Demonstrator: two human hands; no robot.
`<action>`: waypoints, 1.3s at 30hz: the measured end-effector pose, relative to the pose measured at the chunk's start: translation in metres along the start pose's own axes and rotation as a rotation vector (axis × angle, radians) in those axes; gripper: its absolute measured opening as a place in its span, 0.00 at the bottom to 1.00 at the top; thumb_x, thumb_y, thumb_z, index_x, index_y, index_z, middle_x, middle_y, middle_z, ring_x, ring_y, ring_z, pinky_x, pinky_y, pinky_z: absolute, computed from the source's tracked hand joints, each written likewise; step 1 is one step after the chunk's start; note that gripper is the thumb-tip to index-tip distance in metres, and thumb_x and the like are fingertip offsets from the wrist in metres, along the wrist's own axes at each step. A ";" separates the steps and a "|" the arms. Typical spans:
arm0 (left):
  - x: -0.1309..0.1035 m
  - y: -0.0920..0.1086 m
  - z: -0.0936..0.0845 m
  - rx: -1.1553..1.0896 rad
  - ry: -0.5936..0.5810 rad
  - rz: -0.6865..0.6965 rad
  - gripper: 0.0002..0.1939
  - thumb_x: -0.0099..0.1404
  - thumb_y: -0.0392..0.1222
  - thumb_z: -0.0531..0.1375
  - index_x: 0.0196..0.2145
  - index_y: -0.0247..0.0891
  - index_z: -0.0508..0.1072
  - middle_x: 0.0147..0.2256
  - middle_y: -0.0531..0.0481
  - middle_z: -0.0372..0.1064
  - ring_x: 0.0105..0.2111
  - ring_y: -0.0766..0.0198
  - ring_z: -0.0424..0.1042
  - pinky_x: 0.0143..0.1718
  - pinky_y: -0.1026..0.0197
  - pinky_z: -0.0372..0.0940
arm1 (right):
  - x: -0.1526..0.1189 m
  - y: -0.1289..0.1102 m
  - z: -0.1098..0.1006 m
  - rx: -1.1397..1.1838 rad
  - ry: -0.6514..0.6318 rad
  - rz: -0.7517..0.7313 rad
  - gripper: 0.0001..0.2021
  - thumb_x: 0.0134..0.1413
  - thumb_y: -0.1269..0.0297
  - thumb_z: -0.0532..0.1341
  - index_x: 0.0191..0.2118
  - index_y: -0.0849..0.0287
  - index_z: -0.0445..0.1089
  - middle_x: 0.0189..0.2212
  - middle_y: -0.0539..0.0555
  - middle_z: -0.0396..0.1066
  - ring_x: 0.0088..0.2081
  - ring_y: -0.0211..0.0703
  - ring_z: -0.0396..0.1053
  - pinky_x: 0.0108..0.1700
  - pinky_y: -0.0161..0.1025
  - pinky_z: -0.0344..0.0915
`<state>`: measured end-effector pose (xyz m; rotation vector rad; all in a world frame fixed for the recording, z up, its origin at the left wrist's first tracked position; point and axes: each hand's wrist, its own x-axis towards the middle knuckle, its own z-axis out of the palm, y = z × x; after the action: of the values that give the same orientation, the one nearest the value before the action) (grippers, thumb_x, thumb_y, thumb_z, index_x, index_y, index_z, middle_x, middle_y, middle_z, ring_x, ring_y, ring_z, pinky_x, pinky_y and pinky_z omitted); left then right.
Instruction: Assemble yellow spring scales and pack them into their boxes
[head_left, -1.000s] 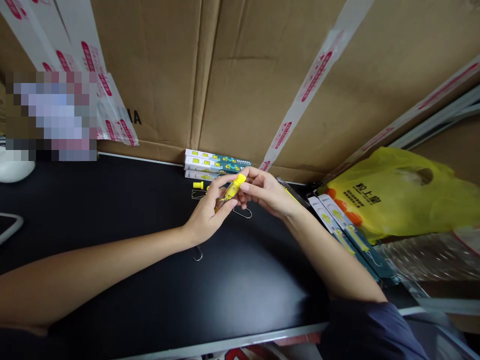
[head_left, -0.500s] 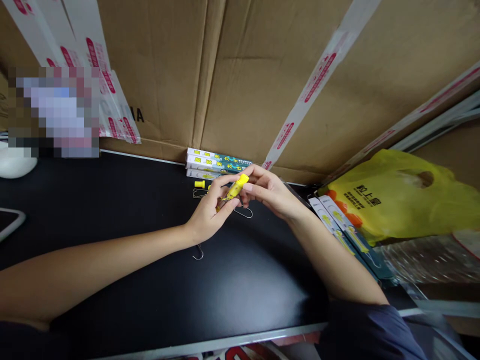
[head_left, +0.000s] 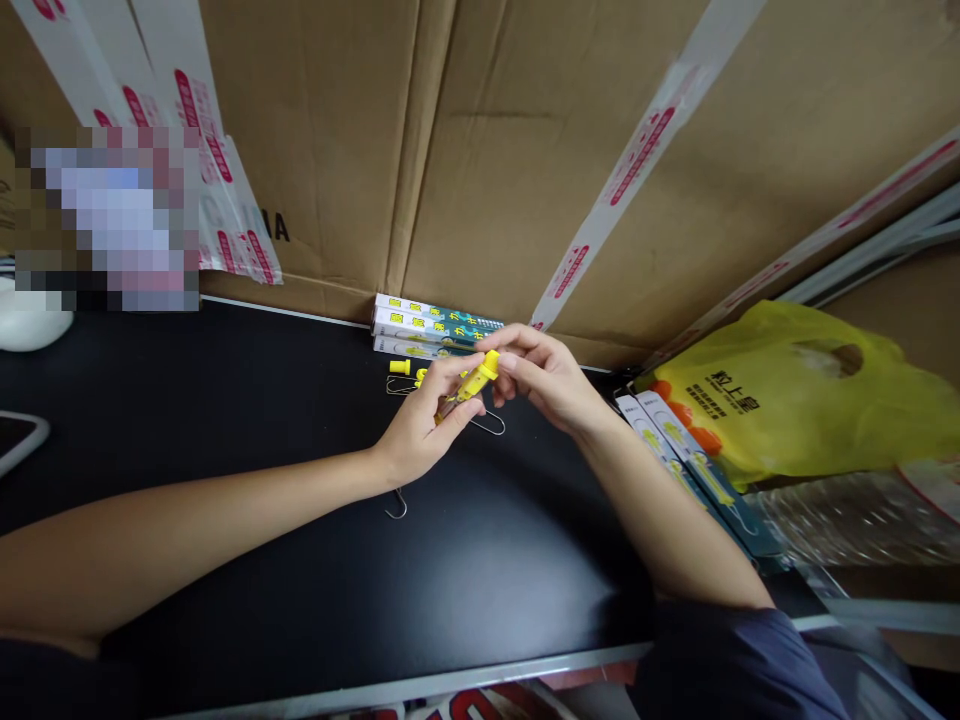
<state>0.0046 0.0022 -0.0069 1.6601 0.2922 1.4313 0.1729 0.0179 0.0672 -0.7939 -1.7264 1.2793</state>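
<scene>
My left hand (head_left: 424,425) is closed around a spring scale (head_left: 474,382), a slim tube with a yellow body, tilted up to the right above the desk. At its upper end, the thumb and fingers of my right hand (head_left: 547,380) pinch the yellow cap (head_left: 490,364). Behind my left hand lie a loose yellow cap (head_left: 400,367) and a bent wire piece (head_left: 399,385). A wire hook (head_left: 491,426) rests on the desk just below the hands. Another metal hook (head_left: 397,505) pokes out beneath my left wrist. The scale's lower end is hidden in my left palm.
Several spring scale boxes (head_left: 442,325) are stacked against the cardboard wall (head_left: 315,130). More boxes (head_left: 690,460) stand at the right, beside a yellow plastic bag (head_left: 810,400) and a clear plastic container (head_left: 840,515). A white rounded object (head_left: 34,318) and a phone-like device (head_left: 21,440) sit left on the black desk (head_left: 480,590).
The spring scale has shifted slightly right in my left hand's grasp. My right thumb has moved from the cap's lower side to its right end.
</scene>
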 end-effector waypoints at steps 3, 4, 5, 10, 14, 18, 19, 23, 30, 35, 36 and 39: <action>0.000 0.002 0.000 0.008 -0.005 -0.010 0.19 0.68 0.39 0.56 0.56 0.46 0.60 0.46 0.46 0.68 0.41 0.65 0.70 0.41 0.59 0.69 | 0.000 0.002 -0.001 0.007 0.006 0.005 0.12 0.53 0.58 0.66 0.37 0.61 0.70 0.25 0.47 0.70 0.20 0.28 0.64 0.25 0.30 0.70; 0.000 0.002 0.000 0.013 -0.009 -0.013 0.19 0.68 0.39 0.55 0.56 0.46 0.60 0.46 0.46 0.67 0.41 0.65 0.70 0.41 0.59 0.69 | 0.001 0.004 0.000 0.017 0.016 0.004 0.12 0.52 0.58 0.67 0.35 0.61 0.69 0.25 0.47 0.71 0.20 0.27 0.64 0.24 0.29 0.70; -0.001 0.002 0.000 0.017 -0.011 -0.013 0.19 0.68 0.39 0.55 0.56 0.45 0.60 0.46 0.46 0.67 0.41 0.65 0.70 0.41 0.59 0.69 | 0.001 0.005 0.001 0.027 0.030 0.001 0.12 0.51 0.58 0.67 0.32 0.61 0.67 0.24 0.46 0.71 0.19 0.27 0.63 0.23 0.29 0.69; -0.001 0.001 0.000 0.026 -0.011 -0.014 0.19 0.68 0.39 0.56 0.56 0.44 0.60 0.45 0.46 0.68 0.39 0.66 0.70 0.40 0.60 0.69 | 0.002 0.008 0.009 0.054 0.098 0.002 0.15 0.50 0.55 0.67 0.30 0.59 0.62 0.21 0.44 0.69 0.17 0.26 0.62 0.21 0.27 0.66; -0.001 0.000 0.000 0.025 -0.006 -0.026 0.19 0.68 0.39 0.56 0.56 0.45 0.59 0.46 0.46 0.68 0.39 0.67 0.70 0.39 0.61 0.69 | 0.001 0.002 0.000 0.066 0.024 0.045 0.14 0.51 0.56 0.67 0.39 0.59 0.69 0.25 0.46 0.70 0.21 0.29 0.66 0.24 0.29 0.70; -0.002 0.001 0.000 0.005 -0.026 -0.024 0.20 0.68 0.38 0.55 0.56 0.45 0.59 0.47 0.46 0.67 0.38 0.68 0.71 0.39 0.62 0.69 | 0.000 -0.001 -0.011 0.032 -0.042 0.074 0.13 0.51 0.59 0.68 0.39 0.61 0.71 0.25 0.48 0.71 0.24 0.31 0.69 0.27 0.32 0.73; -0.002 0.002 0.000 0.003 -0.028 -0.024 0.19 0.68 0.37 0.55 0.56 0.46 0.59 0.48 0.46 0.67 0.39 0.68 0.71 0.39 0.62 0.69 | 0.001 -0.001 -0.012 0.028 -0.040 0.074 0.13 0.50 0.59 0.68 0.38 0.61 0.71 0.24 0.48 0.72 0.24 0.31 0.69 0.27 0.32 0.73; -0.003 0.001 0.000 0.005 -0.034 -0.005 0.20 0.68 0.37 0.55 0.57 0.46 0.60 0.50 0.45 0.66 0.40 0.67 0.71 0.39 0.63 0.69 | 0.001 0.001 -0.006 0.016 0.018 0.042 0.14 0.46 0.57 0.70 0.31 0.61 0.67 0.25 0.48 0.73 0.20 0.29 0.67 0.23 0.30 0.71; -0.003 -0.003 0.000 0.046 -0.024 0.057 0.21 0.68 0.37 0.56 0.57 0.47 0.60 0.49 0.46 0.67 0.39 0.67 0.71 0.39 0.61 0.69 | 0.000 0.000 0.000 0.000 0.001 -0.059 0.14 0.49 0.61 0.69 0.35 0.59 0.64 0.25 0.46 0.71 0.21 0.30 0.68 0.22 0.29 0.69; -0.003 0.000 -0.001 0.039 -0.035 0.025 0.21 0.68 0.36 0.56 0.57 0.48 0.60 0.50 0.46 0.67 0.38 0.68 0.72 0.41 0.60 0.69 | -0.003 -0.006 -0.016 -0.074 -0.150 -0.002 0.13 0.55 0.62 0.65 0.43 0.61 0.69 0.27 0.49 0.73 0.25 0.32 0.71 0.29 0.31 0.72; -0.003 0.000 0.000 0.034 -0.043 0.031 0.21 0.68 0.36 0.56 0.57 0.48 0.60 0.50 0.46 0.67 0.39 0.68 0.72 0.41 0.60 0.70 | -0.003 -0.006 -0.017 -0.075 -0.152 0.005 0.12 0.55 0.62 0.65 0.42 0.62 0.69 0.26 0.49 0.73 0.24 0.31 0.71 0.28 0.31 0.72; -0.004 -0.001 0.000 0.030 -0.065 0.074 0.23 0.68 0.34 0.56 0.58 0.49 0.59 0.51 0.46 0.66 0.40 0.67 0.72 0.42 0.60 0.70 | -0.003 -0.004 -0.013 -0.034 -0.128 0.000 0.11 0.52 0.62 0.67 0.35 0.62 0.68 0.25 0.48 0.74 0.22 0.31 0.71 0.26 0.29 0.71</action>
<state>0.0041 -0.0001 -0.0105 1.7542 0.2188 1.4305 0.1859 0.0203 0.0726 -0.7454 -1.8533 1.3291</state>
